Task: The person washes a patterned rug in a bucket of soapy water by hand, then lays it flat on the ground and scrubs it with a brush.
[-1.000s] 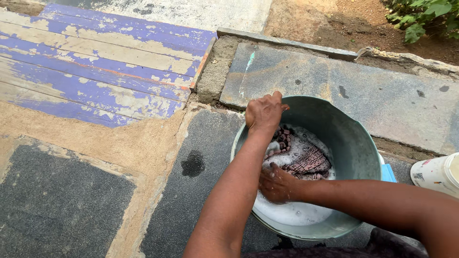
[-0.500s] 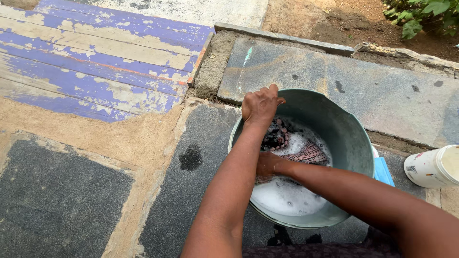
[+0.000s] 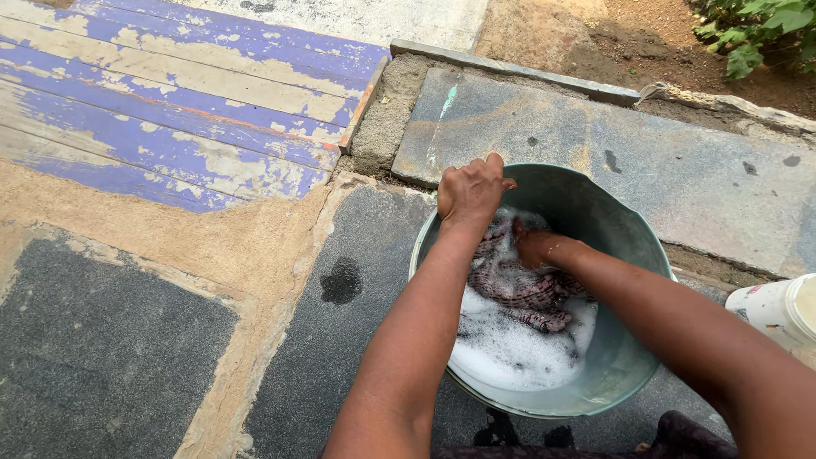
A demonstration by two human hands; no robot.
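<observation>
A grey-green metal basin (image 3: 629,263) stands on a dark stone slab and holds white suds (image 3: 518,348) and a wet patterned red-and-dark cloth (image 3: 523,293). My left hand (image 3: 470,191) is closed over the basin's far left rim, with the cloth bunched just below it. My right hand (image 3: 529,244) is down inside the basin at its far side, fingers buried in the cloth and foam, pressing on the cloth. Both forearms reach in from the bottom of the view.
A white plastic container (image 3: 778,310) lies at the right edge beside the basin. Peeling blue-painted planks (image 3: 170,110) lie at upper left, a grey stone slab (image 3: 646,161) behind the basin, a wet spot (image 3: 342,280) on the paving, bare soil and green plants at upper right.
My right hand has moved from the near side of the basin to the far side, pushing the cloth along. My left hand has stayed on the rim.
</observation>
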